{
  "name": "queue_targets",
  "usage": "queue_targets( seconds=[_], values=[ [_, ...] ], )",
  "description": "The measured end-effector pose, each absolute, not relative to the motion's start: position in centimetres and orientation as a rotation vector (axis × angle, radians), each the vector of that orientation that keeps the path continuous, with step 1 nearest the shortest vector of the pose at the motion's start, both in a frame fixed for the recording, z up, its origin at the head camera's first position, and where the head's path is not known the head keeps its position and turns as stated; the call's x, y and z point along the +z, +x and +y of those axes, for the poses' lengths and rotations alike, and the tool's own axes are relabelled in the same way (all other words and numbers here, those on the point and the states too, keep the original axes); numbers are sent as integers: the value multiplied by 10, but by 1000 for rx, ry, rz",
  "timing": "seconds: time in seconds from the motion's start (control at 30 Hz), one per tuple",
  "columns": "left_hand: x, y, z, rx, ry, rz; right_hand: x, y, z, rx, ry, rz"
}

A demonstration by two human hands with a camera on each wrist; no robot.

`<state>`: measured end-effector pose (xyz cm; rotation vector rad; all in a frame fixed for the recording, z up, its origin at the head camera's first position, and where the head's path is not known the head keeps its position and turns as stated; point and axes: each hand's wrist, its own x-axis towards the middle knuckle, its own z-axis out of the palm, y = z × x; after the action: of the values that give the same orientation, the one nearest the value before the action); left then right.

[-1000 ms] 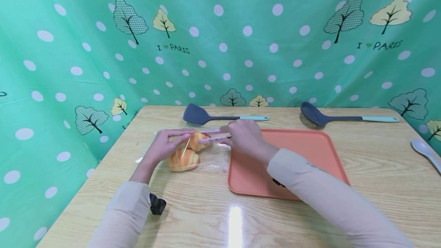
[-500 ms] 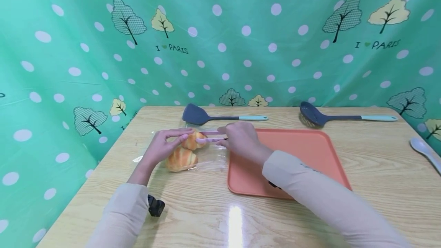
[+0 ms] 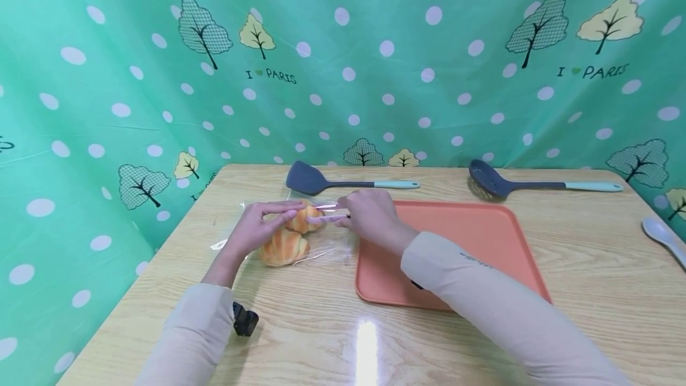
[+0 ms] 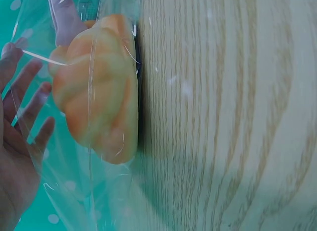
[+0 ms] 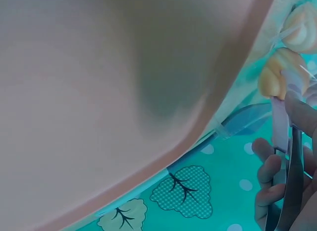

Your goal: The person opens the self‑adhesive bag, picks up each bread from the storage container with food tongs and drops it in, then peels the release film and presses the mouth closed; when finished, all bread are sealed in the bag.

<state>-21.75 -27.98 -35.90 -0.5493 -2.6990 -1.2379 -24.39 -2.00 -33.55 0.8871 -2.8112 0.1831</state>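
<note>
Between two hands working at a pale wood table (image 3: pixel 300 314), a striped bread roll (image 3: pixel 301 227) sits behind clear plastic, caught at a delicate point. The right hand (image 3: pixel 371 213), fingers clamped around a pair of pink-tipped tongs (image 3: pixel 328 219), reaches in from the side, the tongs' tips straddling the roll; how hard they squeeze, an onlooker cannot tell. Across from it, the left hand (image 3: pixel 254 232) stretches over the clear bag (image 3: pixel 333 250), thumb and fingers apart, fingertips at the film beside the roll. A second roll (image 3: pixel 284 248) rests just beside the first, below the left thumb. Under the right wrist spreads a coral tray (image 3: pixel 455 219); beyond both hands lie a spatula (image 3: pixel 307 179) and, farther right, a ladle (image 3: pixel 488 181). The step in hand appears to be handling the roll with the tongs at the bag; whether bread is being put in or taken out, the scene does not settle. Either way, the next move seems to call for the left hand to steady the film while the right draws the tongs back level, lest the thin plastic snag on them.
</note>
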Motion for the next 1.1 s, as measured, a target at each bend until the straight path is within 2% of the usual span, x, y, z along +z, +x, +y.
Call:
queue_targets(
  seconds=[0.57, 1.1],
  values=[
    [-357, -218, -277, -1162, -553, -2753, -330, -241, -29, 42, 881, -2850],
    [-355, -217, -279, -1090, -541, -2758, -319, -229, -1, 176, 899, -2938]
  ],
)
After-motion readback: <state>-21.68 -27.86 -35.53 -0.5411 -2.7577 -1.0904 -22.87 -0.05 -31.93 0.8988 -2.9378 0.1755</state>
